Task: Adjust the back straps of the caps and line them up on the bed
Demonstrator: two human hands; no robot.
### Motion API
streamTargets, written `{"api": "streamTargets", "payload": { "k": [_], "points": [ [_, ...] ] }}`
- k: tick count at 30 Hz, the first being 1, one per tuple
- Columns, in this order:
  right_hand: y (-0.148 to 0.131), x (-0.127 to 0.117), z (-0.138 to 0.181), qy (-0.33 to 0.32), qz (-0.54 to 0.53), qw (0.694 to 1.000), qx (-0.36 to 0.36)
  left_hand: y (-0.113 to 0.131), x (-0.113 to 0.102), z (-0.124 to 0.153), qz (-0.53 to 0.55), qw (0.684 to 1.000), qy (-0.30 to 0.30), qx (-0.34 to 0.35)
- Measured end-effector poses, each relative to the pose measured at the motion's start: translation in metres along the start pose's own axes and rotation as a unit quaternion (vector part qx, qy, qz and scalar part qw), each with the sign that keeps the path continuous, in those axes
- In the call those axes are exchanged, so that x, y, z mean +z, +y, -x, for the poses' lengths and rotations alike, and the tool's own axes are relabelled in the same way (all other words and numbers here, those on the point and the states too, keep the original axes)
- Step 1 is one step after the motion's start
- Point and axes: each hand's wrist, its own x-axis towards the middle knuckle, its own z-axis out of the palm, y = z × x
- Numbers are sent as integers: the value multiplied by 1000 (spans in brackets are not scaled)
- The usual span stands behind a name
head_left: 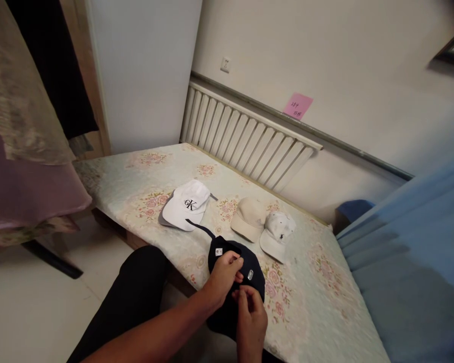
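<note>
A dark navy cap [255,262] lies at the edge of the bed nearest me, its loose strap [202,227] sticking out toward the white caps. A small white label [219,251] and a silver metal buckle [250,275] show on it. My left hand [225,272] pinches at the cap beside the buckle, fingers closed. Just below, my right hand [251,312] is also closed in a pinch on the cap. Exactly which part of the cap sits between the fingertips is hidden.
A white cap with black letters [191,204] rests on a grey one [165,207]. A beige cap [247,219] and a smaller white cap [278,236] sit side by side on the flowered bed cover [318,302]. Beyond are a radiator [245,133] and a blue curtain [412,252].
</note>
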Motion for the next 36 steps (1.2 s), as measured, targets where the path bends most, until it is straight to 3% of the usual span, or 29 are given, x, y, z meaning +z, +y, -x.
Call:
{"api": "streamTargets", "payload": {
  "k": [2, 6, 9, 15, 19, 25, 31, 36],
  "points": [
    [2, 0, -2, -23, -10, 999, 31, -1, 0, 1, -27, 1000, -2, 12],
    [3, 1, -3, -21, 2, 1000, -10, -1, 0, 5, -46, 999, -10, -16],
    [1, 1, 0, 3, 21, 998, -62, -1, 0, 7, -39, 999, -13, -33],
    [-7, -2, -1, 132, 97, 963, -214, -4, 0, 4, -70, 997, 2, 43],
    [-4, -4, -14, 107, 186, 931, -294, -6, 2, 3, -96, 995, -3, 28],
    [11, -4, -28, 80, 225, 920, -310, -5, 4, 8, -120, 992, -31, 9],
    [13, -3, -31, 76, 206, 931, -293, -12, 4, 1, -131, 989, 17, 63],
    [12, -2, -32, 84, 158, 950, -257, -14, 4, -1, -117, 987, -15, 111]
  ]
}}
